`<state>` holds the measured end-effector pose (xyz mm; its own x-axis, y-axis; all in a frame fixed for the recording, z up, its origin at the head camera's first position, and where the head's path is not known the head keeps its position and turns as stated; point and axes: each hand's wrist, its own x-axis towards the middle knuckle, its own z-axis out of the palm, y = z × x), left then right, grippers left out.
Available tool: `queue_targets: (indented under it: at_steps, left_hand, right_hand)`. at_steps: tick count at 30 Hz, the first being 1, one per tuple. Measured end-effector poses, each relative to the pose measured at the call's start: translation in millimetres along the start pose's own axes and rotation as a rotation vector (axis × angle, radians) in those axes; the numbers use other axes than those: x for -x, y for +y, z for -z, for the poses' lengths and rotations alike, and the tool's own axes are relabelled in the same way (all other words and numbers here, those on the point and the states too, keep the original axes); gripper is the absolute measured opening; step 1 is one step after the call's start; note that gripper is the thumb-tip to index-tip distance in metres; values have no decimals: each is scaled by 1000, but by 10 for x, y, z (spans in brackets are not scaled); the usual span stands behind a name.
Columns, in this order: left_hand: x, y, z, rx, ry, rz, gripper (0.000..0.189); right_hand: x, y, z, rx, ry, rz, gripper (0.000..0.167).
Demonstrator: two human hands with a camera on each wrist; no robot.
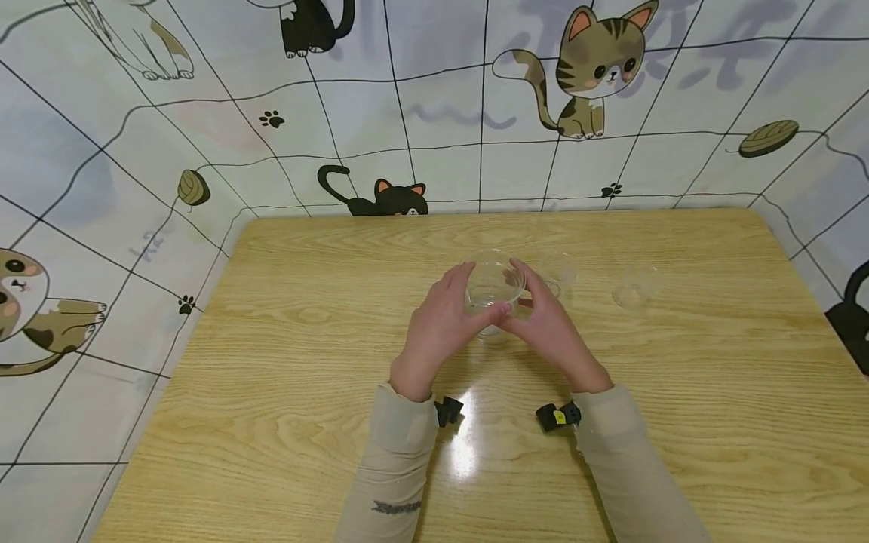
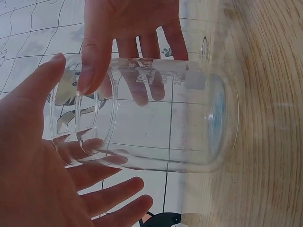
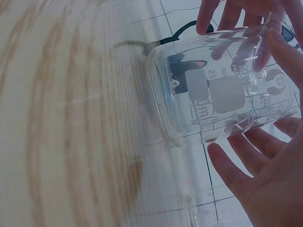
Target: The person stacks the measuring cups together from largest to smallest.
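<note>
A clear glass beaker [image 1: 494, 283] with white printed markings is upright between both hands, near the middle of the table. Around its upper left side, my left hand [image 1: 440, 320] holds it with thumb and fingers. From the other side my right hand [image 1: 551, 326] grips the upper part, thumb in front and fingers behind. Both thumbs come close together at the front. Several rim lines show through the beaker [image 2: 161, 118] in the left wrist view; I cannot tell whether a smaller glass sits inside. The base of the beaker [image 3: 163, 94] is close to the tabletop.
Behind the right hand stands a clear glass vessel [image 1: 560, 268], partly hidden. Another transparent glass piece [image 1: 634, 290] is farther right. The wooden table [image 1: 292, 362] meets a wall [image 1: 441, 113] printed with cats and grid lines at the back.
</note>
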<state>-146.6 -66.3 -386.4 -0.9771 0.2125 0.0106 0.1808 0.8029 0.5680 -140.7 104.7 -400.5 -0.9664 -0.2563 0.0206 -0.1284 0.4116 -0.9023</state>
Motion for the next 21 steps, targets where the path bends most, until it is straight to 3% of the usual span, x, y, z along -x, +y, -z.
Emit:
queue_targets:
  at_steps: [5, 10, 16, 21]
  left_hand:
    - [-4, 7, -6, 2, 1, 4, 92]
    - [3, 11, -11, 24, 5, 5, 91]
    - [10, 8, -13, 52, 9, 7, 91]
    - [5, 4, -20, 78, 14, 6, 90]
  right_hand:
    - [-75, 222, -15, 20, 7, -6, 87]
    - [-77, 282, -25, 35, 18, -7, 87]
    - [-80, 269, -26, 37, 14, -9, 88]
    - [-27, 95, 5, 15, -1, -23, 86]
